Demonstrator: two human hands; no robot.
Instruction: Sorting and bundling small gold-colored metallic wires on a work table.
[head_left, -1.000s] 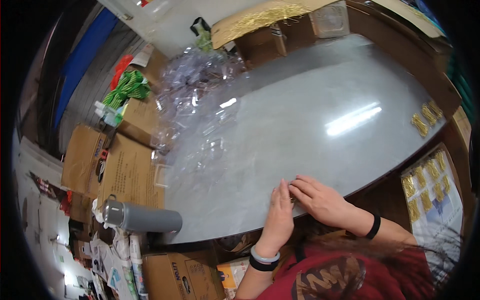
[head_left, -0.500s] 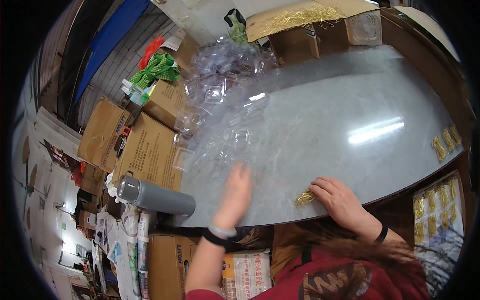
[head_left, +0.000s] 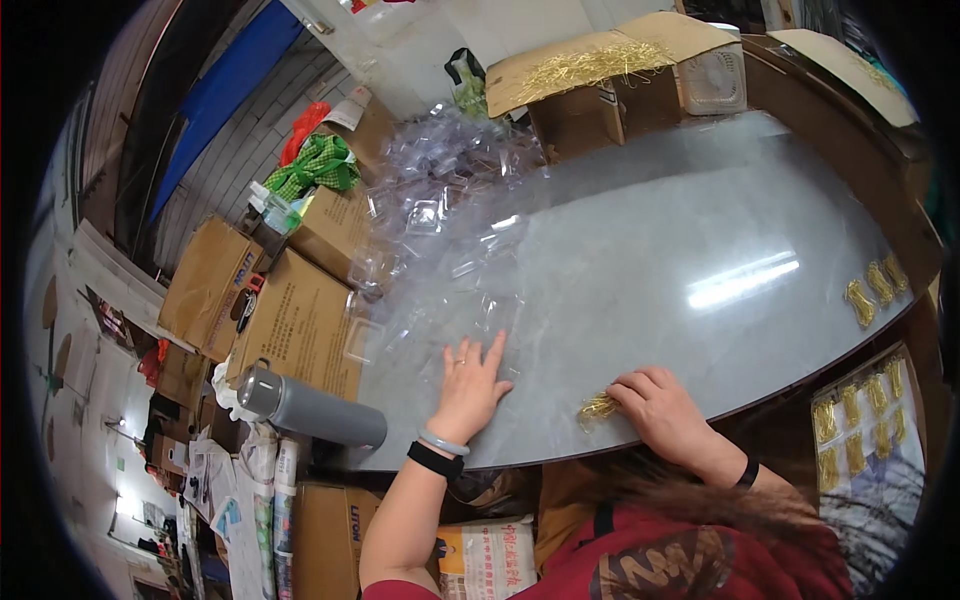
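With fingers spread, my left hand [head_left: 473,388] lies palm down at the near edge of a heap of clear plastic cases [head_left: 440,215]. Whether a case is under its fingertips, I cannot tell. My right hand [head_left: 655,408] is closed on one end of a bundle of thin gold wire pieces [head_left: 597,407] by the table's front edge. The bundle's other end sticks out to the left, and the fingers hide the rest. Several similar gold bundles [head_left: 860,302] lie in a row at the table's right end.
A grey bottle [head_left: 325,405] lies on its side at the table's left edge, beside stacked cardboard boxes [head_left: 300,320]. Loose gold wire pieces [head_left: 600,70] cover a cardboard box at the back. More gold bundles rest on a tray [head_left: 868,460] below the table's right side.
My left hand, blurred and moving before, now rests flat with fingers spread, slightly lower in the picture. My right hand has shifted slightly left and still holds the gold wire bundle.
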